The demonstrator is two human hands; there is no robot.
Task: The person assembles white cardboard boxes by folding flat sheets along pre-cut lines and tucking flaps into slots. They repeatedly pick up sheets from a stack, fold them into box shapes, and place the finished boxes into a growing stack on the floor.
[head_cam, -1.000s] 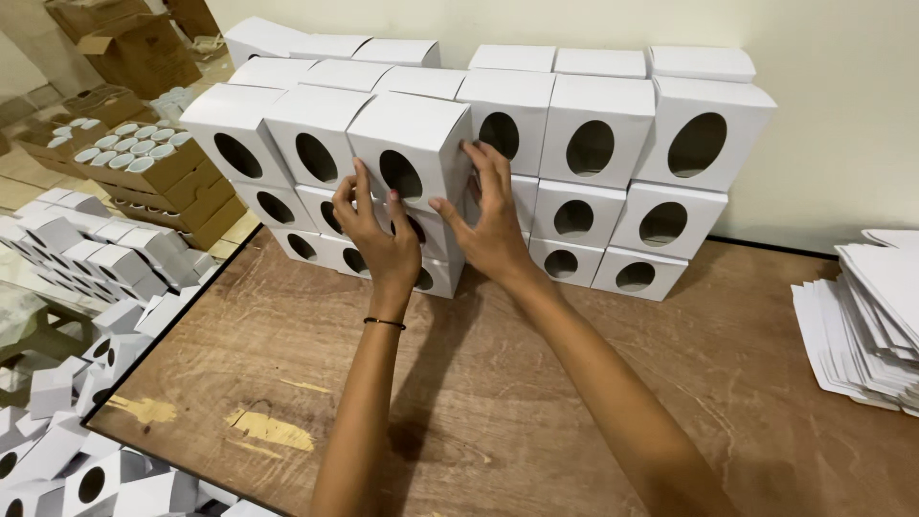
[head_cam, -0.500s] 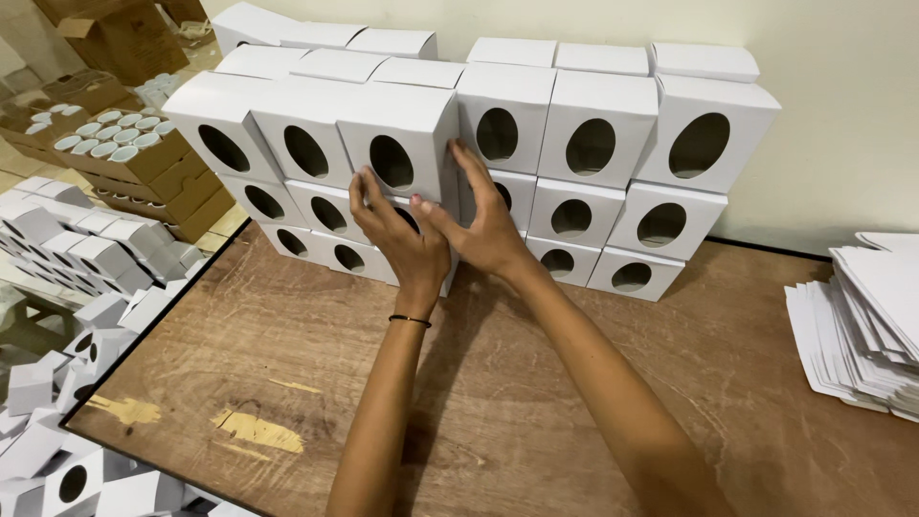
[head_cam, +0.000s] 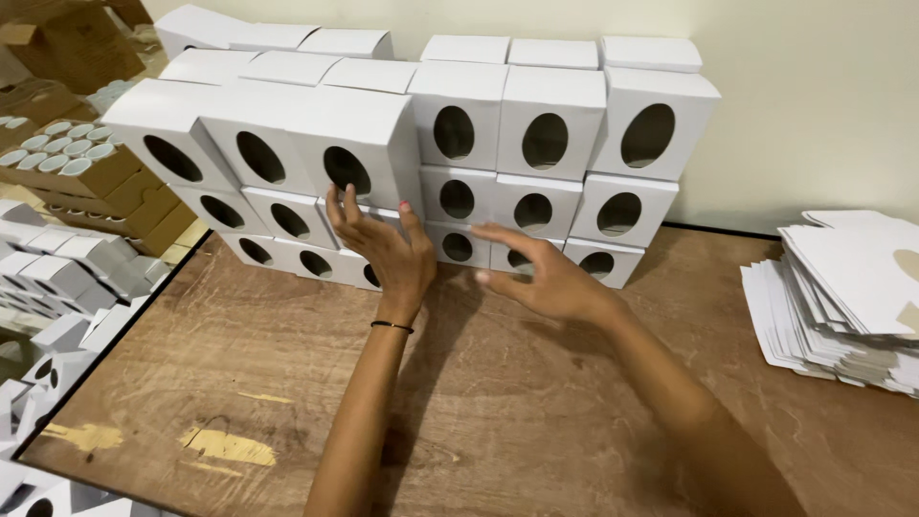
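Compared with 0.5 s ago, the right hand [head_cam: 550, 278] has let go, fingers loose, while the left hand [head_cam: 383, 244], fingers spread, apparently presses the stacked white box [head_cam: 359, 153] against the wall.

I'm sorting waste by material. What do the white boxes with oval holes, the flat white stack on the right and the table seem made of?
The white boxes look like thin matte paperboard, with crisp folded edges and die-cut holes. The flat stack seems to be the same card, unfolded. The table looks like worn brown plywood or wood veneer, with visible grain and scuffs.
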